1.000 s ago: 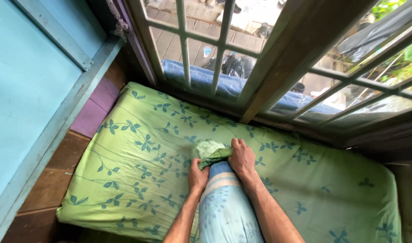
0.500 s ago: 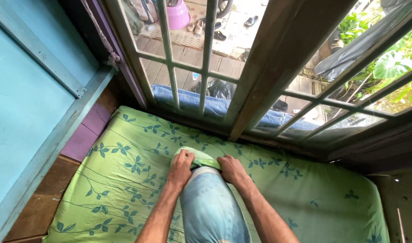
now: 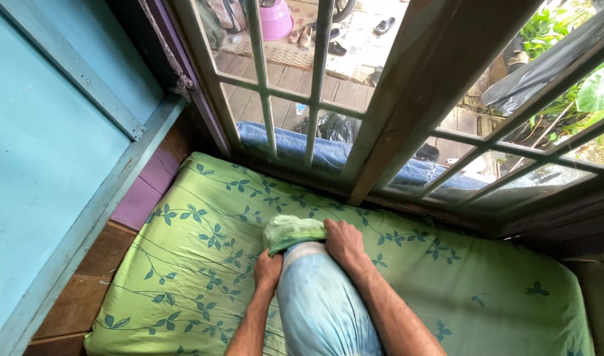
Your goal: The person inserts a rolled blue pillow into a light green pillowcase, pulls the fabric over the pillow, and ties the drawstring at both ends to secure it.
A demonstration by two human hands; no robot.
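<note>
Beneath the window (image 3: 394, 99), a green leaf-print mattress (image 3: 183, 264) is lying on the floor. Standing on it is a pale blue bolster (image 3: 321, 303), a green cover (image 3: 290, 232) bunching over its top end. Both hands, right (image 3: 345, 242) and left (image 3: 267, 270), are clamping their grip on cover and bolster.

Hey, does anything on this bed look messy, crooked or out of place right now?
Only the green cover: it sits bunched at the far end of the pale blue bolster, leaving most of it bare. The left hand and right hand grip there. The mattress sheet lies smooth.
</note>
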